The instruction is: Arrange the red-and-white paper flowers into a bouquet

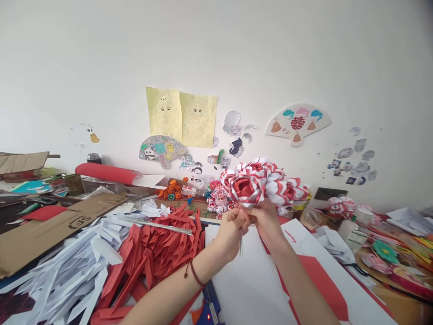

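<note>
A bunch of red and white folded-paper flowers [245,186] is held up in front of me over the table. My left hand [233,232] pinches beneath the nearest flower, fingers closed around its base; a thin stem seems to show below. My right hand [269,223] is wrapped under the blooms and grips the bunch from the right. The flowers cover part of its fingers. Under my forearms lie white paper sheets [245,289]. Near my left forearm is a blue tool with a small red light [211,302], perhaps a glue gun.
Piles of white paper strips [67,266] and red paper strips [165,243] spread on the left, a clear rod [158,225] across them. Cardboard [57,225] and a red paper roll [104,172] lie beyond. At right are a bottle [352,234] and more paper flowers [348,205].
</note>
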Demonstrator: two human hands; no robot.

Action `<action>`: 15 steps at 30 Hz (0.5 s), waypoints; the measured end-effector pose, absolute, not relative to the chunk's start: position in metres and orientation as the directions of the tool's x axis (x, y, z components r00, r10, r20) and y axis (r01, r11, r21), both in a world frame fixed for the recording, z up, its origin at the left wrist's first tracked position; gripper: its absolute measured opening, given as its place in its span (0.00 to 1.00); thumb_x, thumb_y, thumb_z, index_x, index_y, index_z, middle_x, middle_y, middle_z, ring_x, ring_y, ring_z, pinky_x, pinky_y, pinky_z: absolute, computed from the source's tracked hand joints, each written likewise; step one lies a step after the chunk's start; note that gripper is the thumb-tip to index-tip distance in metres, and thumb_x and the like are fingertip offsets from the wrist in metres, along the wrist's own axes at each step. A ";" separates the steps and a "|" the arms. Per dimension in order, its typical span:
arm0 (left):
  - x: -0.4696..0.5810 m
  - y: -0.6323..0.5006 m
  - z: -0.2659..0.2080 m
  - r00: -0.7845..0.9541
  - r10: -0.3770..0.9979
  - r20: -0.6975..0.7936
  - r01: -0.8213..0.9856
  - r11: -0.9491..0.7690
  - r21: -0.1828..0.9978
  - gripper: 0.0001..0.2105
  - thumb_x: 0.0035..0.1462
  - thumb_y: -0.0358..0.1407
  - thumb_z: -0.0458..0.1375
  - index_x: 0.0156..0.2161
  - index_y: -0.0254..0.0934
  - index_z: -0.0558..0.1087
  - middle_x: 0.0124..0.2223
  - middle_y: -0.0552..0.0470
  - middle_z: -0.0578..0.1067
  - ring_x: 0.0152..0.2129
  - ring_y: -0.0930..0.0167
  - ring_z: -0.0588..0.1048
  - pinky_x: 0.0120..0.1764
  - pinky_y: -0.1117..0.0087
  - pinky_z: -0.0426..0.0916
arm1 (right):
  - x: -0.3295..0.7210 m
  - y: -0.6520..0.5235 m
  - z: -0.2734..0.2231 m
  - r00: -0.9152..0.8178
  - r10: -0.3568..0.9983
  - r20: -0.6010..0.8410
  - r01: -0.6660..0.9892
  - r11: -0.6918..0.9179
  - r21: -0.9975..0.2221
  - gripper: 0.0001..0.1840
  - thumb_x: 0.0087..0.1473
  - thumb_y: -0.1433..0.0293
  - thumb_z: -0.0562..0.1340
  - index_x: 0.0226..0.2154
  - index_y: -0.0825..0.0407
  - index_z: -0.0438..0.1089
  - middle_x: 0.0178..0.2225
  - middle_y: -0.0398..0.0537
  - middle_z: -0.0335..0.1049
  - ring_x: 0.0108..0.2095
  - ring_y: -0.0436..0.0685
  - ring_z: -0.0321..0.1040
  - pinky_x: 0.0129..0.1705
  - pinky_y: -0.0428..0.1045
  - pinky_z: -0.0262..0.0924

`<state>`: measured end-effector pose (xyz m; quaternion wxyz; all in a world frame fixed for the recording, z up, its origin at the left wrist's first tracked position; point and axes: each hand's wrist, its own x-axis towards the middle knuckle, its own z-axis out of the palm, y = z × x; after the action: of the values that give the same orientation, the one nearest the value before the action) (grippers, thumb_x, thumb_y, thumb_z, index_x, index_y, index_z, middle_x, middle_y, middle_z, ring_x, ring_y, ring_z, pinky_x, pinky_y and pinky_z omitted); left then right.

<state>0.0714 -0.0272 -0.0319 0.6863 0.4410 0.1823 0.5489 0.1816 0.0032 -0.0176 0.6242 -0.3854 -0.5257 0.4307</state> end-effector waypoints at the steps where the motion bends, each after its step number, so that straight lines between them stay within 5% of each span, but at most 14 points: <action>1: 0.072 -0.030 -0.033 0.343 0.903 0.259 -0.596 -0.004 0.803 0.18 0.52 0.42 0.64 0.22 0.33 0.62 0.18 0.61 0.56 0.17 0.81 0.50 0.23 0.75 0.45 | 0.183 0.002 -0.016 0.075 0.957 0.282 -0.216 0.292 -0.932 0.15 0.30 0.68 0.72 0.19 0.54 0.67 0.21 0.45 0.66 0.24 0.54 0.66 0.27 0.48 0.61; 8: 0.082 -0.033 -0.041 0.352 0.866 0.356 -0.448 -0.178 0.876 0.25 0.57 0.56 0.54 0.25 0.33 0.66 0.22 0.54 0.64 0.19 0.77 0.59 0.26 0.73 0.53 | 0.196 -0.004 -0.007 -0.025 0.983 0.183 -0.214 0.173 -0.961 0.15 0.25 0.70 0.73 0.15 0.56 0.67 0.16 0.46 0.64 0.13 0.47 0.54 0.18 0.47 0.56; 12: 0.071 -0.015 -0.041 0.507 0.787 0.352 -0.186 -0.299 0.936 0.30 0.58 0.60 0.46 0.29 0.32 0.70 0.26 0.47 0.72 0.23 0.71 0.70 0.31 0.69 0.63 | 0.202 0.000 -0.007 0.045 0.980 0.191 -0.169 0.196 -0.966 0.14 0.23 0.72 0.73 0.15 0.57 0.68 0.20 0.49 0.68 0.19 0.51 0.62 0.21 0.48 0.59; 15: 0.052 -0.002 -0.031 0.538 0.741 0.402 0.119 -0.539 0.834 0.28 0.62 0.56 0.44 0.28 0.34 0.71 0.28 0.46 0.75 0.28 0.68 0.73 0.36 0.68 0.65 | 0.206 0.003 -0.008 0.102 0.968 0.231 -0.110 0.242 -0.964 0.14 0.23 0.71 0.72 0.15 0.56 0.68 0.18 0.47 0.66 0.21 0.53 0.62 0.23 0.48 0.59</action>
<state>0.0517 -0.0022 -0.0308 0.3939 0.7835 0.2746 0.3945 0.2061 0.0034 -0.0076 0.6072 -0.4270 -0.5022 0.4436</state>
